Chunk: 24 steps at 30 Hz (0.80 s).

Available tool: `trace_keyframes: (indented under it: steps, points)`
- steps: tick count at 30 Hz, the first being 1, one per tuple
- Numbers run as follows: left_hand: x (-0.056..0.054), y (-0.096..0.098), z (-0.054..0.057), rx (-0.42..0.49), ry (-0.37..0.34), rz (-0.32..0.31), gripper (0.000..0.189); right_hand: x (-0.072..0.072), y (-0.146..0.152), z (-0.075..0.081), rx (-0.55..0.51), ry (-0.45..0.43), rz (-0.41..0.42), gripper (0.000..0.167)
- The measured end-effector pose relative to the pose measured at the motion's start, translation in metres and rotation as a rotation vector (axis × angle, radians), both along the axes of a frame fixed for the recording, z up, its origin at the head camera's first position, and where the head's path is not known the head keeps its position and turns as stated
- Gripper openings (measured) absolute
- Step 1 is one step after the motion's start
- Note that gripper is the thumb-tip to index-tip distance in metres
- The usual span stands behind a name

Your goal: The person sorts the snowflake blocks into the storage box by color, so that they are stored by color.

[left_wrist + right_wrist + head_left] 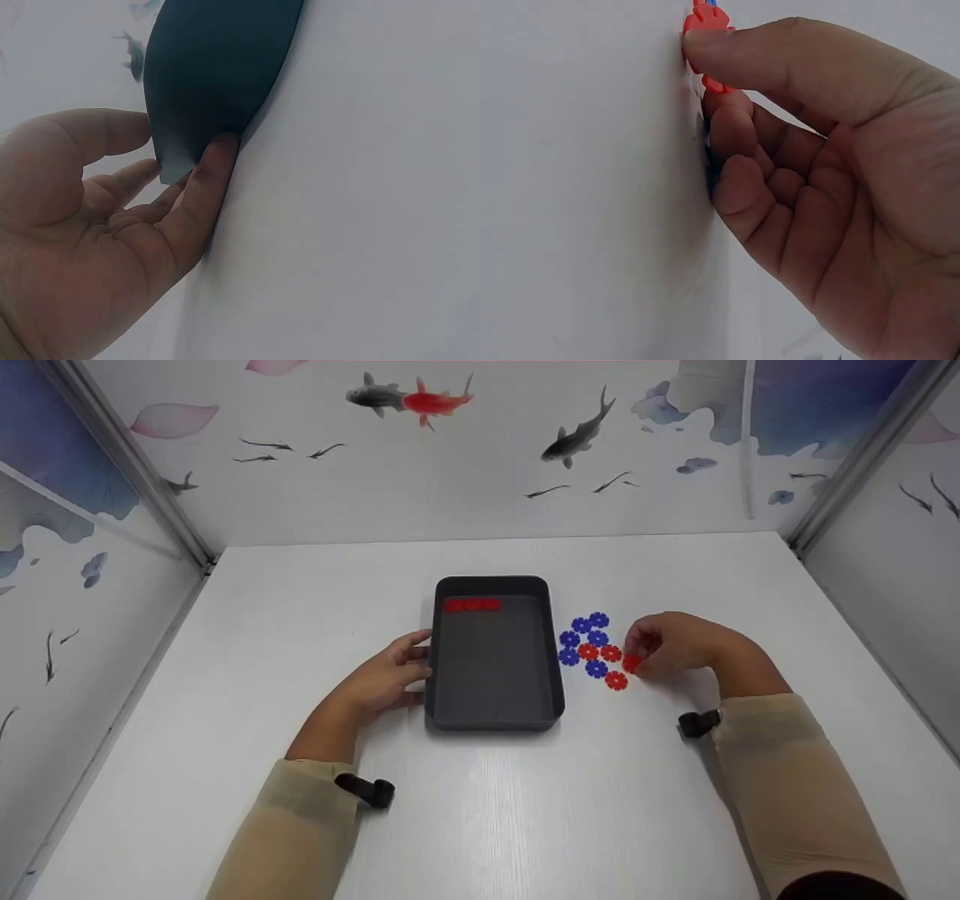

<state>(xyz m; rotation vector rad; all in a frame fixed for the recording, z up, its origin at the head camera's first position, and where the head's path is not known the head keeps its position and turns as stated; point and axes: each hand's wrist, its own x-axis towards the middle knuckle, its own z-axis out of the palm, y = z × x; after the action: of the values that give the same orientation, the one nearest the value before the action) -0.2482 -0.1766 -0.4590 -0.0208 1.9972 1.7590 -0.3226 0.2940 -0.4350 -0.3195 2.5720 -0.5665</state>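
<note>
A dark grey rectangular tray [495,690] lies on the table, with a row of several red notched discs [472,605] near its far end. My left hand [386,679] rests against the tray's left side, its fingers spread along the outer wall. The left wrist view shows those fingertips touching the tray [214,67]. To the right of the tray, my right hand [675,645] pinches a red notched disc [705,34] between thumb and fingers, down at the table surface. Beside it lie several blue notched discs [581,625] and 3 loose red ones [616,681].
The white table [480,810] is bounded by printed panels at the back [480,495] and both sides. A black wrist mount [366,791] sticks out from the left sleeve, another black mount [699,724] from the right sleeve.
</note>
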Motion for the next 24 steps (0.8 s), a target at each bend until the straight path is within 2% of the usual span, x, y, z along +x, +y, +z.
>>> trace_keyframes:
  steps: [6,12,19,24]
  points:
    - [0.000,0.000,-0.001,0.009,-0.002,-0.005,0.071,-0.004,0.008,-0.004,-0.095,-0.046,-0.006,0.026]
    - [-0.001,0.000,-0.002,0.009,-0.003,-0.006,0.072,-0.005,0.009,-0.001,-0.254,-0.087,-0.065,0.026]
    - [0.001,0.001,0.000,0.006,-0.007,-0.001,0.071,0.001,-0.023,0.018,-0.525,-0.030,-0.158,0.027]
    - [0.001,0.001,0.001,0.007,-0.008,-0.002,0.071,-0.007,-0.051,0.028,-0.615,-0.008,-0.172,0.025]
